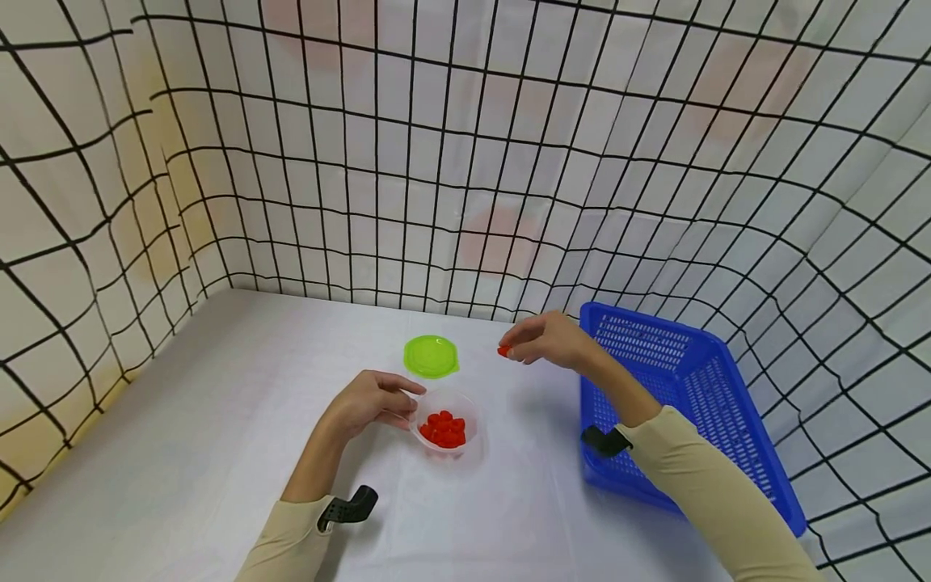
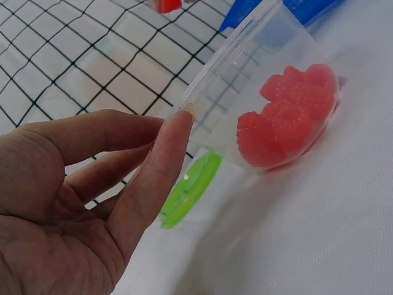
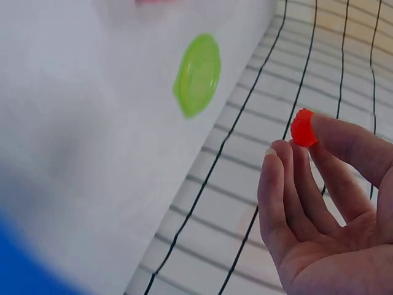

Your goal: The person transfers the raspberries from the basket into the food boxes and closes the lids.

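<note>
A clear plastic tub (image 1: 469, 412) with several red raspberries (image 1: 444, 430) in it stands on the white table. My left hand (image 1: 371, 402) pinches the tub's rim between thumb and fingers, as the left wrist view (image 2: 92, 184) also shows. Up and to the right, my right hand (image 1: 549, 339) holds one raspberry (image 3: 303, 128) between thumb and fingertips, in the air above the table. Behind the tub lies a round green lid (image 1: 431, 356), flat on the cloth.
At the right stands a blue plastic basket (image 1: 592, 388) with slotted walls, beneath my right forearm. White cloth with a black grid (image 1: 407, 162) rises behind the table and along both sides.
</note>
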`<state>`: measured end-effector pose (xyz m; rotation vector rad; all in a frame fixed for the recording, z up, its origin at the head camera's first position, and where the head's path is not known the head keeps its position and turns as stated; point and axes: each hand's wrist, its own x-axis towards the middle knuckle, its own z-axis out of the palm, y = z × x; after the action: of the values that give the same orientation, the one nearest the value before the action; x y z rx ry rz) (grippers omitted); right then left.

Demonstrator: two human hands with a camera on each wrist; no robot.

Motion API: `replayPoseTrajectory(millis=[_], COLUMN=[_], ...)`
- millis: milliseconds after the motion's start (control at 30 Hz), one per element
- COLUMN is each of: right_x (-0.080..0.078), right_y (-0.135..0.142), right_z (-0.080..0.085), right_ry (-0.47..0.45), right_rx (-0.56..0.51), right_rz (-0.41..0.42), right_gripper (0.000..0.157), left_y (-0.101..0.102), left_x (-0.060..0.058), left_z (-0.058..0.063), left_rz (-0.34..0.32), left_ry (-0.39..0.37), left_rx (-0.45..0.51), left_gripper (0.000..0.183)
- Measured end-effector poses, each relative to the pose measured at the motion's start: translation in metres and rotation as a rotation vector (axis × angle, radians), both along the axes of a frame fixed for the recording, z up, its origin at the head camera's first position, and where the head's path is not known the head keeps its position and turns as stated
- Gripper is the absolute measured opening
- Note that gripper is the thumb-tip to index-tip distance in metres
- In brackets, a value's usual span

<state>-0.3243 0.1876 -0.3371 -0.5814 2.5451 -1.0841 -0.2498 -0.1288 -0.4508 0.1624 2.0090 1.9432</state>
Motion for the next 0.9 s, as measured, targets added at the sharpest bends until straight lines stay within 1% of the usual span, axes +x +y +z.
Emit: replayPoseTrajectory(millis=[233, 467, 700, 900], right_x=[0.008, 0.018, 0.024, 0.026], right_y=[-0.031, -0.051, -0.061, -0.065], right_z=[-0.012, -0.033, -0.046, -0.055], right_ry=[-0.047, -0.109, -0.136, -0.151], right_rx=[0.004, 0.007, -0.003, -0.011], right_rz=[0.073, 0.129, 0.15, 0.141], right_gripper=[0.022, 0.019, 0.019, 0.018], left_y=[0.002, 0.003, 0.003, 0.002], left_x=[-0.001, -0.002, -0.002, -0.001], left_z=[0.0, 0.001, 0.002, 0.002], left_rz=[0.002, 0.009, 0.018, 0.012], left_ry=[-0.002, -0.013, -0.016, -0.012], left_rx=[-0.02, -0.034, -0.045, -0.041], left_gripper=[0.032, 0.032, 0.03, 0.031])
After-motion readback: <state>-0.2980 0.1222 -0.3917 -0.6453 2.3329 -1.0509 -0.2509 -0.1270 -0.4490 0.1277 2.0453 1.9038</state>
